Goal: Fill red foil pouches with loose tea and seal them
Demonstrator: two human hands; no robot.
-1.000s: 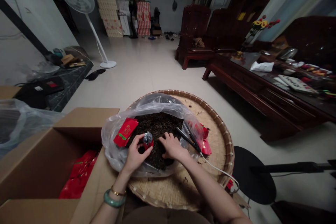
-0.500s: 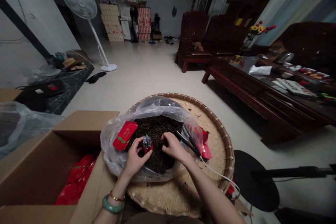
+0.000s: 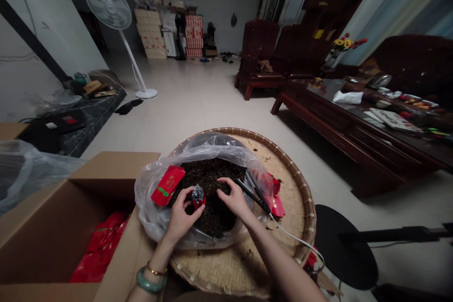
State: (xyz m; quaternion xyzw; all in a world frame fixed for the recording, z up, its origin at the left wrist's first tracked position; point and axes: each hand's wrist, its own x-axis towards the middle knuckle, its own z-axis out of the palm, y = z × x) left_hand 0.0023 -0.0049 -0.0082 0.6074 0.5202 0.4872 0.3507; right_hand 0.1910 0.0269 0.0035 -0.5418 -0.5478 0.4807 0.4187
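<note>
My left hand (image 3: pixel 184 212) is closed around a small red packet (image 3: pixel 198 195) whose silvery open mouth points up. Just right of it, my right hand (image 3: pixel 231 197) is above the dark dried tea leaves (image 3: pixel 215 170), thumb and fingers apart with nothing visible between them. The leaves fill a clear plastic bag (image 3: pixel 150 212) with its top spread wide. Flat red packets (image 3: pixel 168 185) lie on the bag's left rim. A black sealing iron like a hair straightener (image 3: pixel 255 194), with a white cord, rests at the bag's right side.
The bag sits on a round woven bamboo tray (image 3: pixel 293 174), with more red packets (image 3: pixel 278 206) at its right. A cardboard box (image 3: pixel 38 226) holding red packets (image 3: pixel 102 240) stands at left. A black round stand base (image 3: pixel 345 245) is on the floor at right.
My right hand's fingers have spread apart from a pinch and the hand has shifted slightly. The left hand keeps the red packet in nearly the same place.
</note>
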